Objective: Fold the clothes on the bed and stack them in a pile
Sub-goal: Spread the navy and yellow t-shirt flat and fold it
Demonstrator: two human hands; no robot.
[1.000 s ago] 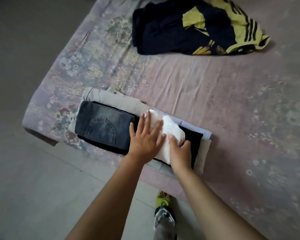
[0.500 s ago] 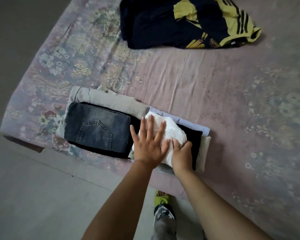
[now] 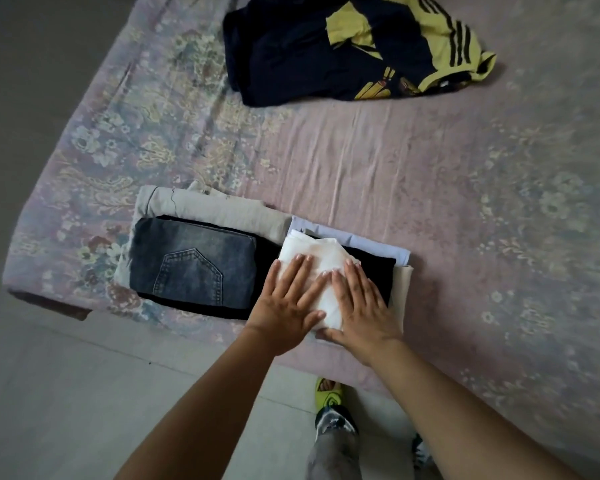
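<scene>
Pressing flat on the folded white garment [image 3: 312, 261], the left hand [image 3: 284, 306] and the right hand [image 3: 361, 306] lay side by side, fingers straight and spread, pinching nothing. The white garment sat on the right half of the pile, over a black folded piece [image 3: 374, 271], with a pale blue piece [image 3: 354, 239] and a beige piece [image 3: 215, 211] lower down; folded grey jeans [image 3: 191, 268] lay on the left half, pocket up. The step in hand appeared to be smoothing the newest item onto the stack. The next move probably called for reaching to the far side, where a navy and yellow striped garment [image 3: 357, 46] lay unfolded, well apart from the pile. The bed [image 3: 465, 202] carried a faded pink floral sheet, creased at its middle; pale floor tiles [image 3: 66, 393] ran along its near edge, where a yellow-green slipper [image 3: 328, 393] showed.
</scene>
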